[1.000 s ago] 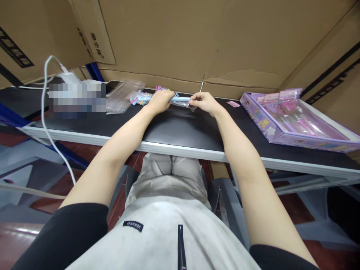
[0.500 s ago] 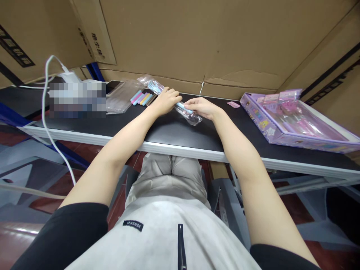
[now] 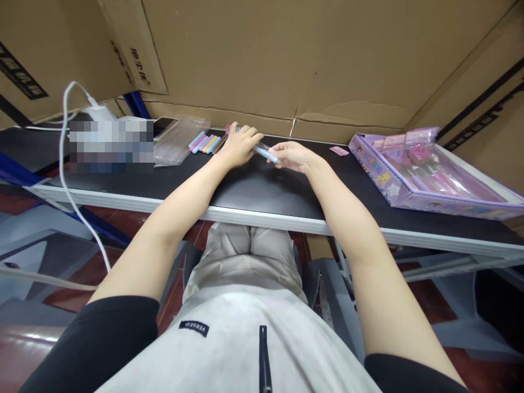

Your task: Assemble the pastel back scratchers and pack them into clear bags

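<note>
A slim pen (image 3: 266, 153) with a light-blue end and a clear section is held slantwise between my two hands, just above the dark table. My left hand (image 3: 241, 144) is closed around its far part, and a bit of pink and blue shows beyond the thumb. My right hand (image 3: 297, 157) has thumb and fingers closed at the light-blue end. Close to my left wrist lies a row of several pens with coloured ends (image 3: 204, 143) in blue, pink and yellow. My left palm hides much of the held pen.
A clear plastic bag (image 3: 178, 144) and a dark phone-like object (image 3: 166, 124) lie to the left, near a white cable (image 3: 63, 142). On the right stand a small pink card (image 3: 339, 151) and a purple box (image 3: 393, 188) of wrapped pink items. Cardboard (image 3: 245, 54) walls the back.
The clear wrapper around the pen no longer shows below my right hand or beyond my left. Both hands stay nearly in place, and the pen's light-blue end is more exposed.
</note>
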The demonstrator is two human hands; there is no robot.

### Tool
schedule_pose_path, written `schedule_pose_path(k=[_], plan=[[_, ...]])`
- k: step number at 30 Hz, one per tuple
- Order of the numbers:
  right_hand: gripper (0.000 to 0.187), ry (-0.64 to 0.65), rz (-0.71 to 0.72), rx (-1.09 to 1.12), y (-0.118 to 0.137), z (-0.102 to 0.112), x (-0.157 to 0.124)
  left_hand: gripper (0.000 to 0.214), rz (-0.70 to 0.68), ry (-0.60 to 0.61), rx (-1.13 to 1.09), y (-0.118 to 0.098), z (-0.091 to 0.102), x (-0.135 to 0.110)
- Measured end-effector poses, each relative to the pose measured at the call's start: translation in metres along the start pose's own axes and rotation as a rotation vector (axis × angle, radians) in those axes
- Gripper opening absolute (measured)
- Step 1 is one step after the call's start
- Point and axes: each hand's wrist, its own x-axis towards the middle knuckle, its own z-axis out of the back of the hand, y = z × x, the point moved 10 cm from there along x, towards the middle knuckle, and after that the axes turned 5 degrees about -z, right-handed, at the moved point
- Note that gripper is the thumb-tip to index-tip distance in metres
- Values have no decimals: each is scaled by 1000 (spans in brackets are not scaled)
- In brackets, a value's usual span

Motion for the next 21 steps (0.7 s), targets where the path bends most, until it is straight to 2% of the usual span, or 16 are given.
schedule_pose_path(k=[5, 12, 14, 17, 19, 21], plan=[[30, -172, 54, 56, 2, 20, 7, 57, 56, 29, 2, 8, 5, -4], [24, -412, 192, 48, 17, 51, 10, 48, 86, 21, 10, 16, 5, -5], [20, -506, 209, 11, 19, 64, 11, 45, 81, 55, 11, 19, -2, -4], [14, -606, 232, -82, 16, 79, 15, 40, 92, 181, 25, 26, -19, -5], [14, -638, 253, -158, 10, 84, 19, 41, 129, 267, 47, 35, -31, -8], [20, -615, 264, -206, 2, 83, 26, 44, 169, 307, 60, 45, -38, -12]])
